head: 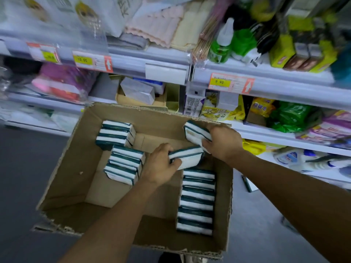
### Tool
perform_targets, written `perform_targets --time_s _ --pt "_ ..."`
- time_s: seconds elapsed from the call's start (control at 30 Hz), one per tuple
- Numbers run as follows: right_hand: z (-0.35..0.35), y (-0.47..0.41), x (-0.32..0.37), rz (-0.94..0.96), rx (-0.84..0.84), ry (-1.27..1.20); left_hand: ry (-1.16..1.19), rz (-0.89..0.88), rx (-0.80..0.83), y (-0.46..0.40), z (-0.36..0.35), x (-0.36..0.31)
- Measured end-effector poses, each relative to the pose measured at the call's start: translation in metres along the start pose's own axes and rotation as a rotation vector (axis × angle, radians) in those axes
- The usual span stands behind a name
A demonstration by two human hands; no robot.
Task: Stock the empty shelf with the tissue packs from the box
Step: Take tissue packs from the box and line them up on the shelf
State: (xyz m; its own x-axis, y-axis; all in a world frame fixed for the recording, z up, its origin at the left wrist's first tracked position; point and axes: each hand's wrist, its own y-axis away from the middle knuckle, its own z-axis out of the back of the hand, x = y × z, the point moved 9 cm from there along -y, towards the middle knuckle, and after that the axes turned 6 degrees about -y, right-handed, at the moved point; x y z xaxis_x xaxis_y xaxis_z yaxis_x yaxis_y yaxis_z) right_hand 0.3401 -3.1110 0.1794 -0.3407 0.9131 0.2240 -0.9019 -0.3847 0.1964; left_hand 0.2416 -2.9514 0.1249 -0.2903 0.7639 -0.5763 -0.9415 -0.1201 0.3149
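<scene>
Cardboard box (68,179) torn-edged, bare middle, tissue packs (196,201) along sides, left hand (161,164) gripping one pack (187,155), right hand (222,142) gripping another pack (195,132).

Beyond both hands, the upper shelf goods (171,31) smear into blur, and the price tags (221,82) are barely readable. The right hand (222,143) covers the near end of its tissue pack (195,130). Both forearms run off the bottom edge.

We see a dark grey floor (24,168) with an open cardboard box (76,149) standing on it, just in front of white shelves (266,86). On the shelves lie folded cloths (157,29), a green bottle (221,44) and yellow packets (262,107).
</scene>
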Motion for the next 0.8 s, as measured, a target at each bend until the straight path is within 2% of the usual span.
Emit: perform_targets --time_s 0.17,0.23,0.33,0.43,0.57,0.8 --pt "0.062 0.036 0.002 -0.109 -0.09 -0.256 0.307 0.253 -0.175 0.044 0.062 -0.001" --pt "0.092 0.055 0.008 -0.093 -0.155 -0.245 0.484 0.291 -0.244 0.062 0.085 -0.011" --pt "0.142 0.086 0.027 0.045 -0.296 -0.153 0.663 0.274 -0.228 0.084 0.116 -0.042" --pt "0.192 0.118 0.05 0.265 -0.462 -0.136 0.799 0.251 -0.184 0.1 0.15 -0.079" --pt "0.243 0.146 0.066 0.43 -0.556 -0.123 0.94 0.299 -0.141 0.11 0.191 -0.119" --pt "0.31 0.167 0.082 0.58 -0.664 -0.195 0.826 -0.026 -0.105 0.125 0.259 -0.192"
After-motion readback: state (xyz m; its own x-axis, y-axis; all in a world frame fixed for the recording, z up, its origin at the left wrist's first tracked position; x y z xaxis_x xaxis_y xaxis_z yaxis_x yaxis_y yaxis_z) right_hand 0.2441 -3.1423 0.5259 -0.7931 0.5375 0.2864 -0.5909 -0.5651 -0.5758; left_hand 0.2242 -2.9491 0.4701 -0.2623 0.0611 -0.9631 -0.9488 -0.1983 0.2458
